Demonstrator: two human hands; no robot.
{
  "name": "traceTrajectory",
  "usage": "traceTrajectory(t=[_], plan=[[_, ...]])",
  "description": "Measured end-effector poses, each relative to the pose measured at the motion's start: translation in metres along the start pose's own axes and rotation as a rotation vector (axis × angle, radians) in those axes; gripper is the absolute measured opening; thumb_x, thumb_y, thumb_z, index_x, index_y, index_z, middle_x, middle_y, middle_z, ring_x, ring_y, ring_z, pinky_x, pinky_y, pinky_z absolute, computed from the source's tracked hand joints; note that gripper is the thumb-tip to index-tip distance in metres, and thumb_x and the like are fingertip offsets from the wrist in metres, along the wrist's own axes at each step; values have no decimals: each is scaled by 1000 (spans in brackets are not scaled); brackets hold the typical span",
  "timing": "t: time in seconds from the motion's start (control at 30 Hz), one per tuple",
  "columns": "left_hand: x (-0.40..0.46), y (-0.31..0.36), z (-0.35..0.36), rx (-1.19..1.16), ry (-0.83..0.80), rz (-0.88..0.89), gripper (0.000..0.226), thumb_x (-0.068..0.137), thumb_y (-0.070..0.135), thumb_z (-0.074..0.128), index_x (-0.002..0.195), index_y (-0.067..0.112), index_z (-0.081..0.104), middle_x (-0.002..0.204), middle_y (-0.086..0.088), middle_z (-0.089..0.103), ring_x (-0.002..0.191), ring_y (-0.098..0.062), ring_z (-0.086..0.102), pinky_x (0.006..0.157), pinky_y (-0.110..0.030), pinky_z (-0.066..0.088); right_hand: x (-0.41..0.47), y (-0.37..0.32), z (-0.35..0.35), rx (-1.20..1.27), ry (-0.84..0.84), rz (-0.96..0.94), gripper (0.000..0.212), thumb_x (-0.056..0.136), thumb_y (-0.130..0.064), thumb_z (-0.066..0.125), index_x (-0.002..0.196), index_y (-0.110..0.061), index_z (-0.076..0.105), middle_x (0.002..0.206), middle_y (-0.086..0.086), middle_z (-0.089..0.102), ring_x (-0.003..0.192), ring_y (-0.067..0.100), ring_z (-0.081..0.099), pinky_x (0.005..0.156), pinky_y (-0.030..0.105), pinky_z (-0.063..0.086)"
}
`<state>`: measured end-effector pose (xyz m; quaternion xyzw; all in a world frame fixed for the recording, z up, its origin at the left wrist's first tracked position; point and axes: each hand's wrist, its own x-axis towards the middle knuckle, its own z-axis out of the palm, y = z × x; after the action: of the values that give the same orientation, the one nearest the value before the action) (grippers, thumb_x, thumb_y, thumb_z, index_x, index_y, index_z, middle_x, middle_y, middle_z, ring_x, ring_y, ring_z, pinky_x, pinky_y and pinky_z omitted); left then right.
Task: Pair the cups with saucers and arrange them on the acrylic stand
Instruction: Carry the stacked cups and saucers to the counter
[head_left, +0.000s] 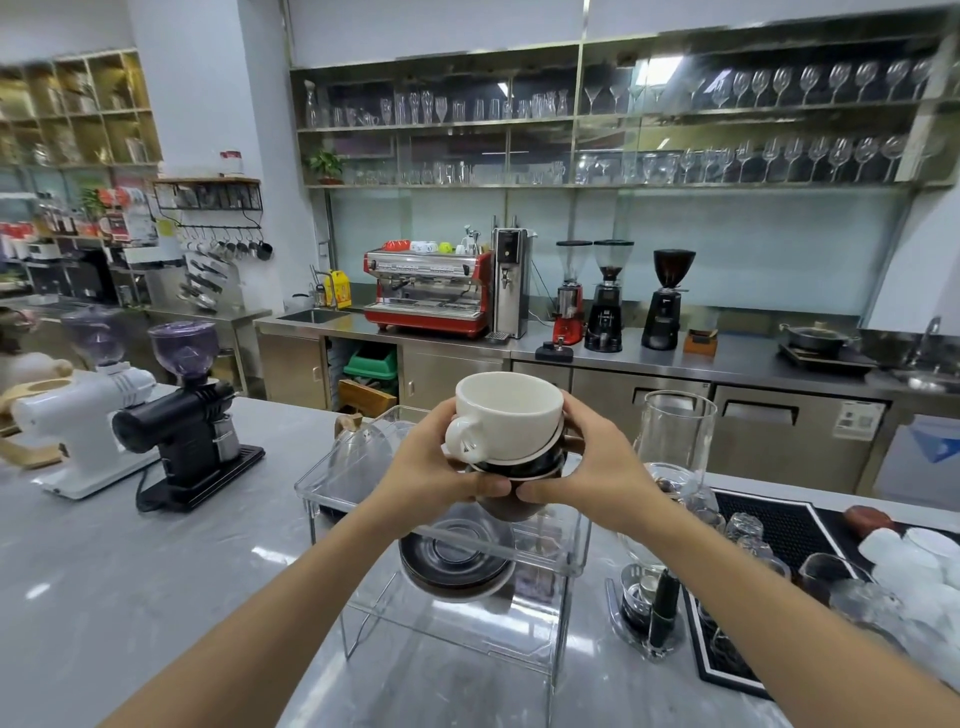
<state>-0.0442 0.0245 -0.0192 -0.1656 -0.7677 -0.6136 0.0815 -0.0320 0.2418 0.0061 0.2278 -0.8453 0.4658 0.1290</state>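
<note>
I hold a stack of cups in the air above the clear acrylic stand (569, 551). A white cup (511, 415) with its handle toward the left sits on top, nested in dark brown cups (511, 506) below. My left hand (436, 467) grips the stack's left side and my right hand (587, 467) its right side, thumbs meeting at the front. Under the stand's top shelf, a pile of dark saucers (457, 566) rests on the lower tier.
A black grinder (187, 431) and a white grinder (78, 415) stand at the left of the grey counter. A glass siphon brewer (660, 519) stands right of the stand, beside a black mat (779, 530) with several upturned glasses. A glass teapot (358, 452) sits behind the stand.
</note>
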Motion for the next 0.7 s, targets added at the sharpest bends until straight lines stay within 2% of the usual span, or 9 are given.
traceTrajectory(t=[0.2,0.33,0.37,0.4,0.47,0.57,0.7], plan=[[-2,6,4,-5,17,13,84,58,-4,94,131,19,58,117,-3,72,113,-25,67,83,-46,64,-2,-1,-1,11,13,-15,91,52,-11,92,127,-45,51,111,-20,69,105,-3,62,86,7,47],[-3,20,6,9,35,78,85,56,-6,94,130,16,60,114,-2,74,103,-12,70,77,-27,62,-1,-8,-9,10,37,-42,94,50,-12,92,131,-41,53,112,-18,70,108,1,63,94,20,50],[-3,26,7,9,35,94,85,56,-6,94,131,15,60,115,-4,74,103,-13,70,76,-25,61,-1,-12,-13,8,43,-50,95,49,-12,92,132,-40,54,113,-17,70,108,3,63,96,24,51],[-3,32,8,6,35,105,84,57,-7,94,131,14,59,115,-7,74,104,-18,70,75,-27,62,0,-15,-18,7,48,-56,96,49,-12,91,132,-40,54,113,-16,71,109,5,64,97,27,52],[-1,44,12,-3,32,114,84,58,-6,94,132,15,59,115,-11,73,107,-28,70,72,-40,66,0,-24,-31,-8,55,-68,94,48,-14,91,130,-41,55,112,-14,71,108,10,65,98,34,53],[1,64,22,-12,20,137,84,59,-3,94,132,18,59,114,-12,73,105,-33,70,70,-56,65,-4,-37,-54,-43,74,-87,92,47,-13,91,128,-41,56,111,-12,72,108,11,65,96,36,54],[5,85,40,-14,-4,168,81,62,-5,92,132,15,58,111,-13,73,91,-21,72,66,-51,65,-12,-49,-85,-69,88,-92,94,49,-7,92,132,-34,57,112,-11,71,108,7,64,91,24,52]])
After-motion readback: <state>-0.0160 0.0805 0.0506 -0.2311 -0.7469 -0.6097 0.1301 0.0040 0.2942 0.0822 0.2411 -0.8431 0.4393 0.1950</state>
